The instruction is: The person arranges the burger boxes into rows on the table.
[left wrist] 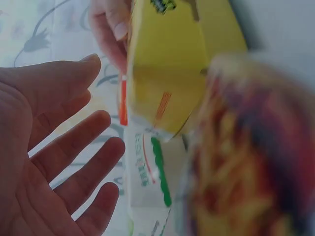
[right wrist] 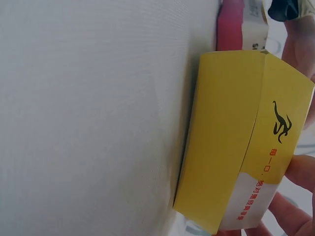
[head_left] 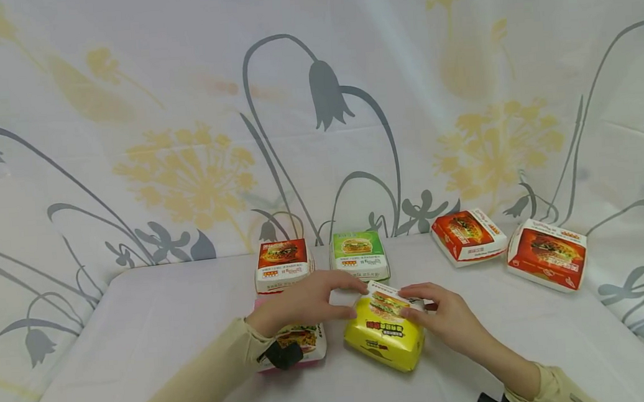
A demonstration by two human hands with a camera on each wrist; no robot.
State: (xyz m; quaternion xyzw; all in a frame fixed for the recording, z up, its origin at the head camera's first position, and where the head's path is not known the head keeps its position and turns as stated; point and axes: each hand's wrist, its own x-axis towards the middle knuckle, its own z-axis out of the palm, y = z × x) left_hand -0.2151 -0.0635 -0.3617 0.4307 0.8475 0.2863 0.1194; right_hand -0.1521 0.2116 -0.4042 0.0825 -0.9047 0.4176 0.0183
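Note:
A yellow burger box with a burger picture and black lettering sits on the white-covered table in front of me, turned at an angle. My right hand holds it by its far right side, the thumb on top; in the right wrist view the fingers bend around the box's edge. On the other side, my left hand hovers with spread fingers, and the left wrist view shows a gap between them and the box. Beneath my left wrist lies a pink and white burger box, partly covered by the hand and sleeve.
Behind the hands stand a red and white burger box and a green and white one, side by side. Two more red burger boxes, one and another, lie at the right. A flower-printed cloth hangs behind the table.

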